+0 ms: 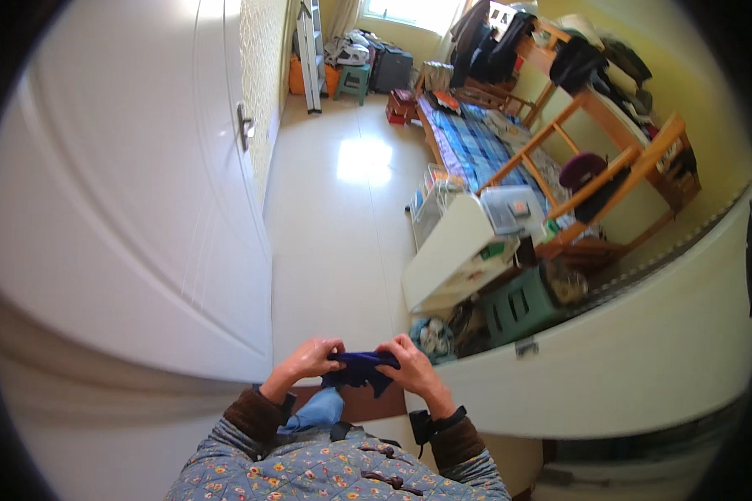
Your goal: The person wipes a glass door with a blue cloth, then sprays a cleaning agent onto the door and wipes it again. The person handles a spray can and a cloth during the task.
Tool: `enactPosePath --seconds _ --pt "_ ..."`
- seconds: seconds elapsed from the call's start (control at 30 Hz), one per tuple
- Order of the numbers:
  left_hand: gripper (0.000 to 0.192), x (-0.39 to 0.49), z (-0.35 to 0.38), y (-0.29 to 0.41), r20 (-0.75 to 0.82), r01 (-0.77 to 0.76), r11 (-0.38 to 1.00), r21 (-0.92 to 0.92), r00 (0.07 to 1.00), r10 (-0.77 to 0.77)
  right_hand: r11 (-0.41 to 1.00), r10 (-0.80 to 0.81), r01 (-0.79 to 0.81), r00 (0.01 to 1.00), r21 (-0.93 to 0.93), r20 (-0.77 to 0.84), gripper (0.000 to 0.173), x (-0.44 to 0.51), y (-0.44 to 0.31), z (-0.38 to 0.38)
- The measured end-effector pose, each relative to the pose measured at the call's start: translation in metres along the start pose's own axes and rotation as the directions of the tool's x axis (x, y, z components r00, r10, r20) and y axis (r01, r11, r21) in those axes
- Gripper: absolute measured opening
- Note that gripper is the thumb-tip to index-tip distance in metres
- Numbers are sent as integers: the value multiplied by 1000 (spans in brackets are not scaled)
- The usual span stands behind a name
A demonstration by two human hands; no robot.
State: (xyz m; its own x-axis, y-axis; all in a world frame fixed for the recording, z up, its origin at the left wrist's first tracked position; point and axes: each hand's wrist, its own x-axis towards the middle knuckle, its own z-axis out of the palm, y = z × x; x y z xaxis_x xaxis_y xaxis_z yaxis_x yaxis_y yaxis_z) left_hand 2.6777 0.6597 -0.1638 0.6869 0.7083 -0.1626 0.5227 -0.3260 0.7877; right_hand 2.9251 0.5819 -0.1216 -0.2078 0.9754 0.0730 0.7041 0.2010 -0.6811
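Note:
Between my two hands a dark blue cloth point(362, 369) is stretched, its upper edge folded and its lower edge hanging ragged. My left hand point(310, 361) pinches the cloth's left end between thumb and fingers. At the other end, my right hand point(410, 368) grips it the same way. The cloth is held in front of my body, above the reddish-brown doorway threshold point(376, 404). What kind of cloth it is cannot be made out.
A white door point(131, 188) with a metal handle point(245, 127) stands at the left. Right of the tiled floor point(326, 250) are a white shelf unit point(451, 250), a green plastic stool point(517, 307) and a wooden bunk bed point(526, 150). A stepladder point(311, 56) leans at the far wall.

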Motion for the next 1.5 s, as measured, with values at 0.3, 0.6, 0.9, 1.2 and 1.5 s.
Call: enactPosePath --seconds 0.3,0.6,0.9,1.2,1.5 --pt "15 204 -121 35 -292 -258 956 -139 933 210 988 147 -153 914 14 -379 20 232 120 -37" --pt "30 426 -196 0 -40 -339 905 -255 939 341 -180 124 86 990 980 -65 47 485 236 -44" --pt "22 580 -400 -159 -256 187 732 -655 857 -448 -529 212 -25 964 848 161 39 739 324 -139" --pt "16 825 -609 -281 -266 -197 180 -964 665 -698 851 -121 54 988 522 96 34 1006 369 -155" --pt "16 1220 -850 -187 -208 -35 -655 -755 960 188 375 -243 -122 944 919 224 72 1319 395 -250"
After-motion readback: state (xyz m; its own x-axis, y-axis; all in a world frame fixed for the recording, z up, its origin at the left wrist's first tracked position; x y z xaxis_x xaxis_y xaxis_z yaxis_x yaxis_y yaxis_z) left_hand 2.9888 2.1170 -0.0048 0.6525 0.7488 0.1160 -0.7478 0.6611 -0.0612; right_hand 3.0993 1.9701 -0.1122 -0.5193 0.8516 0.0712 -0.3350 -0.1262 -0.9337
